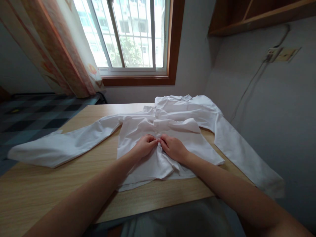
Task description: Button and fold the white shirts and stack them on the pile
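A white long-sleeved shirt (138,131) lies front up on the wooden table, its collar toward the window and its hem toward me. Its sleeves spread out to both sides; the right one hangs past the table's edge. At the middle of the front, my left hand (145,144) pinches the cloth at the front opening. Close beside it, my right hand (174,148) pinches the other edge, and the fingertips of both hands nearly meet. Below them the cloth is bunched into folds. Any button between the fingers is too small to make out.
The light wooden table (98,179) stands under a barred window (133,36). A checked bed cover (32,115) lies to the left, below a patterned curtain (59,42). On the right wall are a socket with a cable (273,54) and a wooden shelf (261,19).
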The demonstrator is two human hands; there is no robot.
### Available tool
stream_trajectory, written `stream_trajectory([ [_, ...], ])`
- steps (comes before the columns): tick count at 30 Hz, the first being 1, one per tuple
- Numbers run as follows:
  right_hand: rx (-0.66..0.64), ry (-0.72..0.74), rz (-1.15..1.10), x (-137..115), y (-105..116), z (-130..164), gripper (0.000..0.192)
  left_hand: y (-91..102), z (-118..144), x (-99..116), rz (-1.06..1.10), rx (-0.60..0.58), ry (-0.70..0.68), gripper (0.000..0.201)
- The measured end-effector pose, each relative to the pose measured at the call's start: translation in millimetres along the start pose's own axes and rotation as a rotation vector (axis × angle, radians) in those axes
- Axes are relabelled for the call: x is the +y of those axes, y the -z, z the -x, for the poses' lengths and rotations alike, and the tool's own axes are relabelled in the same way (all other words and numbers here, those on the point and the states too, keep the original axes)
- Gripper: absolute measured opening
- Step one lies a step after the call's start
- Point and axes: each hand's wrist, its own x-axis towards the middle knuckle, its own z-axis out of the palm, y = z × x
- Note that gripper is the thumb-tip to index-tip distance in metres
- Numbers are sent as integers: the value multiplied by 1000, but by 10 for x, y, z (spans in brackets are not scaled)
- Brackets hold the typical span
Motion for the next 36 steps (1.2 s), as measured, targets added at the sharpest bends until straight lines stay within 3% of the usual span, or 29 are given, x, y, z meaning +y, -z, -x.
stream_trajectory([
  [7,-40,45,59,9,18,1,16,10,-26,-67,73,-33,-20,41],
  [20,43,62,-37,88,-36,-14,15,52,-3,65,-191,-35,-125,29],
  [25,96,56,-47,85,-68,-2,16,72,-5,46,-104,-70,-65,30],
  [30,133,39,-195,89,-82,-4,23,85,-5,31,-72,-75,-75,32],
  [36,48,10,-321,116,-21,-41,30,96,6,50,12,-105,-50,33],
])
